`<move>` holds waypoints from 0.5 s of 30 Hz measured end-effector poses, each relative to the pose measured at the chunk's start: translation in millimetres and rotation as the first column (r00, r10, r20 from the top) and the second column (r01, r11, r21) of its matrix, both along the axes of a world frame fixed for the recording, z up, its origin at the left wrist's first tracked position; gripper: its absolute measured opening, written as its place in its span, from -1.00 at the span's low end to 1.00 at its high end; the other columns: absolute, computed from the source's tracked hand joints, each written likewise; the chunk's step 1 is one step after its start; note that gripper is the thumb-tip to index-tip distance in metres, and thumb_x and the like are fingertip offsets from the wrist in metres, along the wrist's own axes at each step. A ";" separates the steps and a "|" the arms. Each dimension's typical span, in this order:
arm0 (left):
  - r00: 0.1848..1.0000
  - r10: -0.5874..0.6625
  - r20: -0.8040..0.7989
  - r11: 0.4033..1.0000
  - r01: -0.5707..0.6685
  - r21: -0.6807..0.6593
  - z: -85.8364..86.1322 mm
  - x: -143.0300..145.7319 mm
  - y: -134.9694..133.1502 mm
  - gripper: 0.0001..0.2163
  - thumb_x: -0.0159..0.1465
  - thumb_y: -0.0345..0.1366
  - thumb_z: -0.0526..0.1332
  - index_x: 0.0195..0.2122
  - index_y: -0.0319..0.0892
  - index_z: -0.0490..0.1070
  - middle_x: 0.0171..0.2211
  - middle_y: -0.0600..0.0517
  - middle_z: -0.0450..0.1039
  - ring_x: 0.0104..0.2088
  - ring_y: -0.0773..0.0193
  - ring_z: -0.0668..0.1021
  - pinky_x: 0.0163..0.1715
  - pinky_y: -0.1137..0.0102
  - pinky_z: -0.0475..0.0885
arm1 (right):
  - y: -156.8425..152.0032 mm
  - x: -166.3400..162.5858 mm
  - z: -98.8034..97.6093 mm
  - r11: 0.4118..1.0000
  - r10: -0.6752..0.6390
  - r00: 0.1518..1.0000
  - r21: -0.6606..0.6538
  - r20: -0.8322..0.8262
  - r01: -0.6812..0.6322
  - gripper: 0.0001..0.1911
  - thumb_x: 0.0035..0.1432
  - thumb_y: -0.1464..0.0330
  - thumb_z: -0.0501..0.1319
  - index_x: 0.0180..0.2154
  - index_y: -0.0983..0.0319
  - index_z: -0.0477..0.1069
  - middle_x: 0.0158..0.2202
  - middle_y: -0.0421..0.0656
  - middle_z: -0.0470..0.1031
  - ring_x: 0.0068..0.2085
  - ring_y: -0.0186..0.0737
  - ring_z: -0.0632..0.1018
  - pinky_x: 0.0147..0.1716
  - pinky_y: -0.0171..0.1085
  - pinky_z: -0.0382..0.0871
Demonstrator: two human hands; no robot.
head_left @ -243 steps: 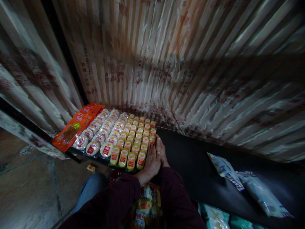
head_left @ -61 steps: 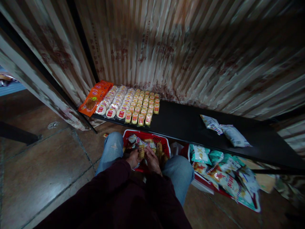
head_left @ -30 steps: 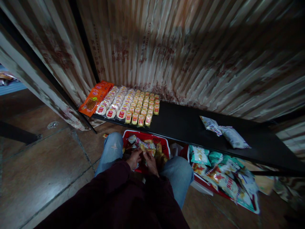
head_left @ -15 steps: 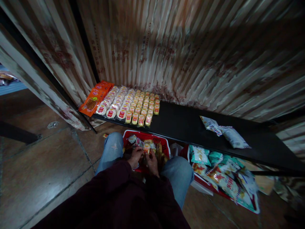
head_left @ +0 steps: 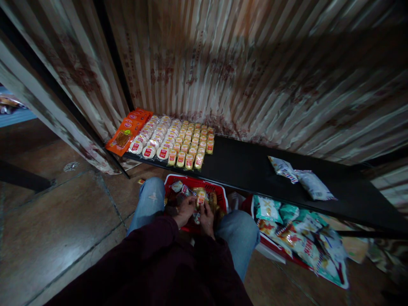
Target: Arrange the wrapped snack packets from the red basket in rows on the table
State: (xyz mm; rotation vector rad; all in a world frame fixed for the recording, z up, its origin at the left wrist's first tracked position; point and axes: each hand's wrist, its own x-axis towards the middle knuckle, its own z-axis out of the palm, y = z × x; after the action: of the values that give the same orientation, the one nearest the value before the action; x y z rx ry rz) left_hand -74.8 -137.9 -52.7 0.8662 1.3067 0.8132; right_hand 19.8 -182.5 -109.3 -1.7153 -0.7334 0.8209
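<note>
With my left hand [head_left: 185, 211] and right hand [head_left: 206, 219] both pinching the yellow snack packet [head_left: 201, 197] over the red basket [head_left: 219, 187], I should keep the grip light, so its wrapper isn't crumpled.

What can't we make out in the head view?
Head view:
Print on the yellow snack pack at the right hand: too small.
Whether the left hand touches it: too small, dim.
Floor of the red basket: hidden by packs inside.
Rest of the blue surface: cut off, left edge.
</note>
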 end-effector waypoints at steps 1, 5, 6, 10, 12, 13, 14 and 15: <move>1.000 -0.010 -0.016 1.000 0.010 0.019 -0.4 1.0 0.4 -0.72 0.14 -0.63 0.12 -0.25 -0.24 0.54 -0.23 -0.05 0.58 -0.23 0.36 0.58 -0.12 0.45 0.45 | 0.2 0.5 -0.1 1.000 0.001 1.000 -0.001 -0.005 -0.001 -0.25 0.04 -0.09 0.12 0.06 0.33 0.46 0.01 0.13 0.54 0.00 0.03 0.55 0.03 -0.02 0.40; 0.991 -0.041 -0.129 0.991 0.056 0.118 -1.7 3.5 0.1 -0.69 0.15 -0.62 0.10 -0.22 -0.19 0.55 -0.19 -0.04 0.58 -0.16 0.32 0.58 -0.02 0.39 0.43 | 1.0 2.5 -0.2 1.000 0.022 1.000 -0.011 0.006 -0.022 -0.22 0.03 -0.13 0.10 0.04 0.32 0.47 -0.03 0.13 0.57 -0.05 0.04 0.57 -0.04 -0.05 0.43; 0.986 -0.049 -0.158 0.987 0.072 0.145 -0.9 3.8 -0.1 -0.68 0.15 -0.62 0.10 -0.21 -0.18 0.55 -0.17 -0.03 0.58 -0.15 0.31 0.58 -0.01 0.38 0.43 | 1.3 3.0 0.4 1.000 0.013 1.000 -0.018 0.021 -0.013 -0.22 0.02 -0.14 0.10 0.03 0.32 0.48 -0.04 0.13 0.57 -0.04 0.05 0.56 -0.03 -0.04 0.42; 0.958 -0.065 -0.280 0.965 0.131 0.226 8.8 5.2 0.6 -0.67 0.15 -0.60 0.11 -0.18 -0.16 0.55 -0.16 -0.03 0.55 -0.14 0.29 0.56 -0.01 0.36 0.43 | 2.3 4.6 8.5 0.999 -0.031 0.996 -0.006 0.080 0.031 -0.22 0.00 -0.14 0.10 0.01 0.33 0.49 -0.01 0.14 0.56 0.04 0.07 0.53 0.03 -0.04 0.38; 0.950 -0.079 -0.303 0.955 0.159 0.251 15.9 6.9 1.6 -0.67 0.14 -0.61 0.11 -0.18 -0.15 0.55 -0.18 -0.01 0.54 -0.16 0.30 0.55 -0.03 0.37 0.44 | 2.8 5.8 15.7 0.999 -0.040 0.996 0.016 0.082 0.039 -0.26 0.01 -0.11 0.11 0.00 0.31 0.50 -0.01 0.11 0.57 0.03 0.05 0.54 0.04 -0.06 0.37; 0.950 -0.088 -0.299 0.949 0.172 0.266 19.6 7.9 2.1 -0.67 0.14 -0.60 0.12 -0.18 -0.15 0.54 -0.19 -0.01 0.54 -0.18 0.30 0.55 -0.04 0.38 0.44 | 3.1 6.6 19.6 0.999 -0.048 0.995 0.028 0.084 0.046 -0.29 0.02 -0.10 0.12 0.00 0.29 0.51 -0.02 0.09 0.57 0.01 0.04 0.55 0.04 -0.07 0.38; 0.952 -0.094 -0.290 0.942 0.180 0.284 23.0 8.9 2.4 -0.67 0.13 -0.60 0.12 -0.18 -0.15 0.54 -0.20 -0.01 0.53 -0.18 0.30 0.54 -0.04 0.38 0.44 | 3.6 7.5 23.6 0.998 -0.058 0.994 0.040 0.089 0.054 -0.31 0.02 -0.08 0.13 -0.01 0.28 0.51 -0.02 0.08 0.58 0.01 0.03 0.55 0.04 -0.07 0.38; 0.955 -0.098 -0.279 0.934 0.185 0.306 26.2 9.9 2.7 -0.68 0.13 -0.59 0.12 -0.18 -0.16 0.54 -0.19 -0.01 0.53 -0.18 0.30 0.54 -0.04 0.38 0.44 | 4.2 8.5 27.5 0.997 -0.069 0.993 0.053 0.098 0.064 -0.33 0.03 -0.07 0.13 -0.01 0.27 0.51 -0.02 0.07 0.58 0.01 0.03 0.55 0.04 -0.07 0.37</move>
State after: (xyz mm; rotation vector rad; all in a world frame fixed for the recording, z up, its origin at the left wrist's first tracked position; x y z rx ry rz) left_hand -64.9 -135.1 -26.5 1.3583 1.3344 0.8351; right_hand 28.3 -178.3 -81.9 -1.7361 -0.7533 0.6702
